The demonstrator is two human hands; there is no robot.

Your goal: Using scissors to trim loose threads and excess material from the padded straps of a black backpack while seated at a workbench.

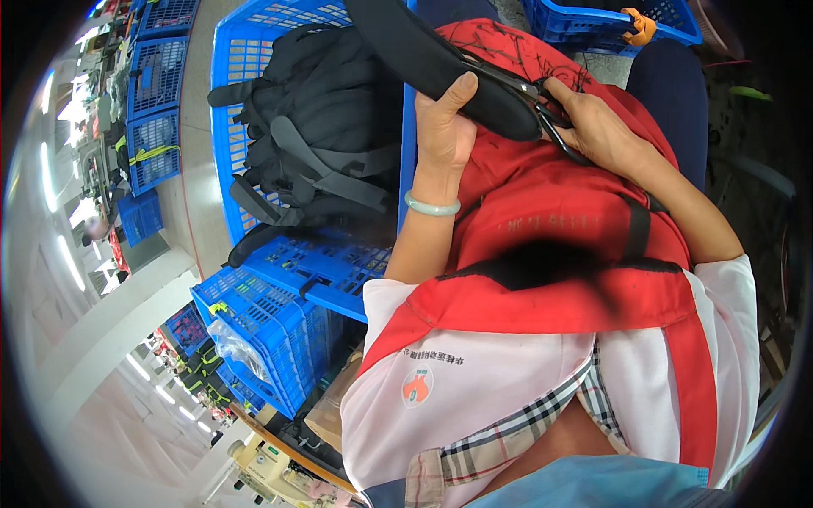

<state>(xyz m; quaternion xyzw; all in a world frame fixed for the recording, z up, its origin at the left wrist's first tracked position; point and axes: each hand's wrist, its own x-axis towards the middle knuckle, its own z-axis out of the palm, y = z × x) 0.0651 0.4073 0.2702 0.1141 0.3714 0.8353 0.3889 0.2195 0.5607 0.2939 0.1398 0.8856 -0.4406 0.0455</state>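
Observation:
My left hand (447, 127) grips a long black padded strap (415, 63) near its rounded end, with the thumb lying on top. The strap runs up and away to the left, out of the picture. In my right hand (600, 129) is a pair of scissors (508, 79) with dark handles. Their blades point up and left and lie close along the strap's edge; I cannot tell whether they touch it. Beneath both hands, a red apron (542, 190) with dark marks covers my lap.
Close on my left stands a blue plastic crate (222, 135) full of black straps and padded pieces (339, 80). More blue crates (267, 322) are stacked nearer on that side. At the far right, another blue crate (584, 21) has an orange tie (639, 27).

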